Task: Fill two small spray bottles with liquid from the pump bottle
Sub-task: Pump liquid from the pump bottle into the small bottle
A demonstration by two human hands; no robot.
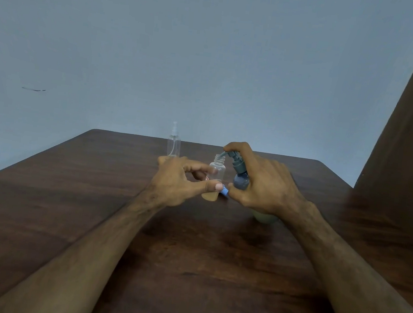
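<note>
Left hand [177, 181] pinches open spray bottle [215, 180]; right hand [261, 185] grips pump bottle [241, 177] beside it

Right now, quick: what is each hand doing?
Left hand: holds the small clear uncapped plastic bottle between thumb and fingers.
Right hand: grips the grey-blue pump bottle, forefinger on the pump head.
</note>
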